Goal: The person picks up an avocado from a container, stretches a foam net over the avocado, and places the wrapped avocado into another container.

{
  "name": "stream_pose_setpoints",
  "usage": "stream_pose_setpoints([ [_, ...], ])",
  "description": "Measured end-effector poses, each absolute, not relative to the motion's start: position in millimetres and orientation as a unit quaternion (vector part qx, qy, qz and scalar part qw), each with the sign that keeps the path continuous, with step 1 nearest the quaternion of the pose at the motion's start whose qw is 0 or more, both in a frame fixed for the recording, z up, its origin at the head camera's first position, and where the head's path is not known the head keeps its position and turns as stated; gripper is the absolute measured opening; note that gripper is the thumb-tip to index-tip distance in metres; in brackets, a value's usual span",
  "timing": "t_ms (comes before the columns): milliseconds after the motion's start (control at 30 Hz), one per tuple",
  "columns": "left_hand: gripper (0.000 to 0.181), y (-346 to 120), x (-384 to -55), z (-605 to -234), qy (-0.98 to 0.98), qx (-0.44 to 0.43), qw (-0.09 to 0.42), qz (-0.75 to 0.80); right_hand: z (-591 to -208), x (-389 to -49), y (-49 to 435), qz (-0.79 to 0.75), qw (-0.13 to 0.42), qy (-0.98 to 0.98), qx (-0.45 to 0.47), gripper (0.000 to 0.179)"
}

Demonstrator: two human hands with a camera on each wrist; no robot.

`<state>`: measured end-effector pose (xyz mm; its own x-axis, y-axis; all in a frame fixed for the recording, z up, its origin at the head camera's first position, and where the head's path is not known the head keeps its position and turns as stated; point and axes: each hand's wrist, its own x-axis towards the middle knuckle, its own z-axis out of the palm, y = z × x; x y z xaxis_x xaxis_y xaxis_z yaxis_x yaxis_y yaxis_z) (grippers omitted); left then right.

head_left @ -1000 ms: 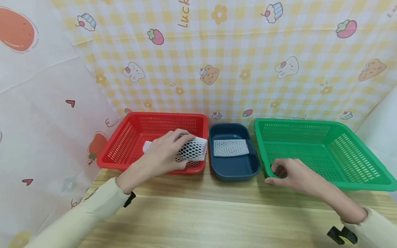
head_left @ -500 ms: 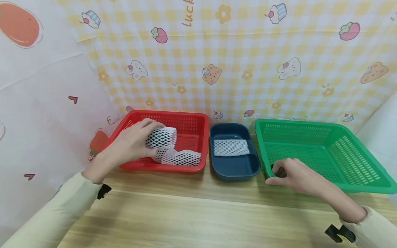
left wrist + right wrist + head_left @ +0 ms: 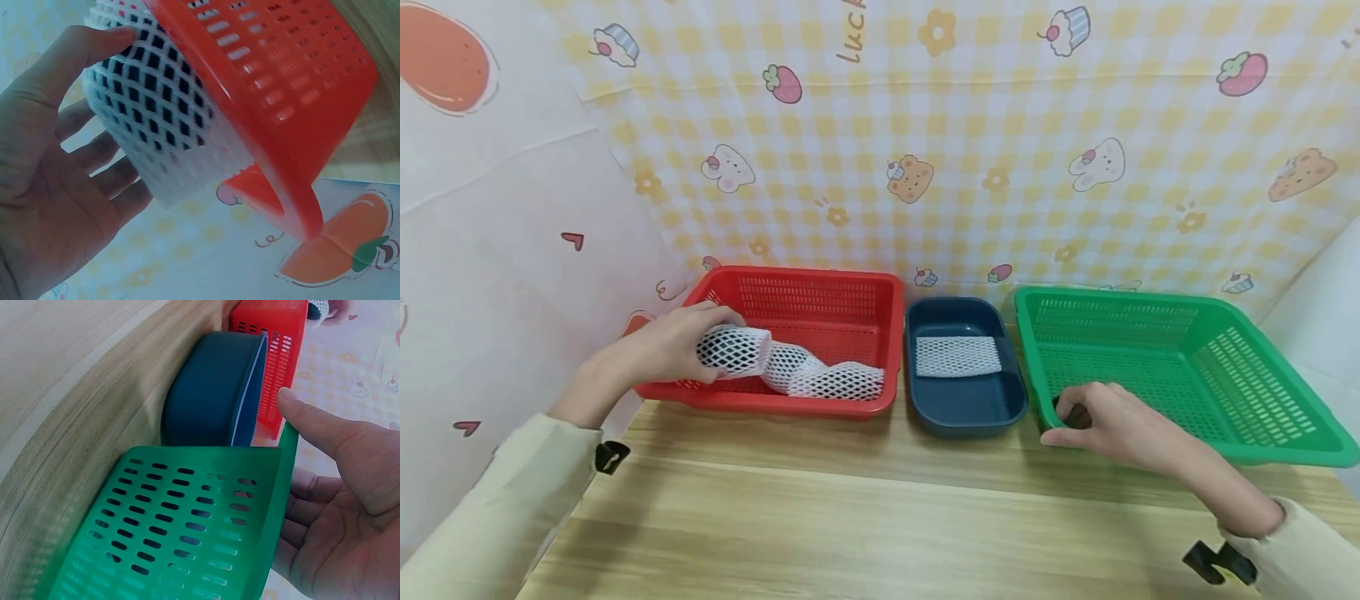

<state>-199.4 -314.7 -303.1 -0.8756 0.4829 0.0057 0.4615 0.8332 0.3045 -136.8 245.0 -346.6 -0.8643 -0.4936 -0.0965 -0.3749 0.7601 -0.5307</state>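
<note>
Wood table (image 3: pixel 880 533) nearest. Right hand (image 3: pixel 1105 421) grips near corner of green basket (image 3: pixel 1120 367), thumb outside the rim, fingers inside. Left hand (image 3: pixel 677 342) pinches a white net sleeve (image 3: pixel 737 350), dark stuff showing through the mesh, between thumb and fingers at left end of red basket (image 3: pixel 850 337). More white netting (image 3: pixel 837 382) lies in that basket, just beside. Blue tub (image 3: pixel 970 408) between baskets; flat net piece (image 3: pixel 958 357) lies across it. Checked cloth (image 3: pixel 850 133) behind.

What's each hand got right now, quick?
Left hand: closed, holding a white mesh sleeve with something dark inside.
Right hand: closed, holding the rim of the green basket.
</note>
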Motion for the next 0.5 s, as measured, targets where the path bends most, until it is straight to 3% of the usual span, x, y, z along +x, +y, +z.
stream_pose_setpoints([
  [500, 0.063, -322.3, -200.9, -308.1, 0.954, 0.231, 0.104, 0.157, -347.0, -137.6, 244.8, -0.260, 0.127, 0.928, -0.235, 0.033],
])
